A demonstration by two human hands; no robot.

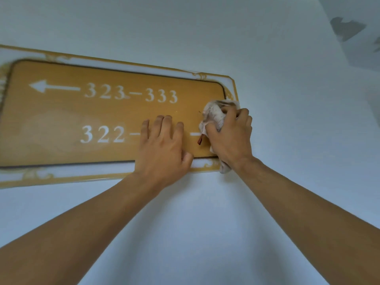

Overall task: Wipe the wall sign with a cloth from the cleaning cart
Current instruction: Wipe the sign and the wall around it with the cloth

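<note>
The wall sign [107, 118] hangs on a pale wall [287, 99], seen from below and at a slant, so that its long edges run downward toward the right. It is a wide amber panel inside a white border with gold trim and gold scrollwork at the corners. White characters on the panel give a left-pointing arrow followed by 323–333 on the upper line and 322 on the lower line — the rest of that lower line is hidden behind the hands. A lighter, hazy patch lies on the panel's left half, around and to the left of the 322. The right hand [230, 136] is at the sign's right end, its fingers curled around a bunched off-white cloth [216, 116] and pressing it against the panel near the right border. Cloth shows above the knuckles and again below the wrist, where a fold hangs down over the lower border of the sign. A small reddish-brown tag [200, 139] dangles from the cloth just left of the thumb. The left hand [162, 145] lies flat and spread on the panel just beside the right hand, palm to the surface, gripping nothing, its heel over the lower border. Both forearms are bare and reach up from the bottom of the view. In the upper right corner, grey patches [345, 27] mark a neighbouring surface.
</note>
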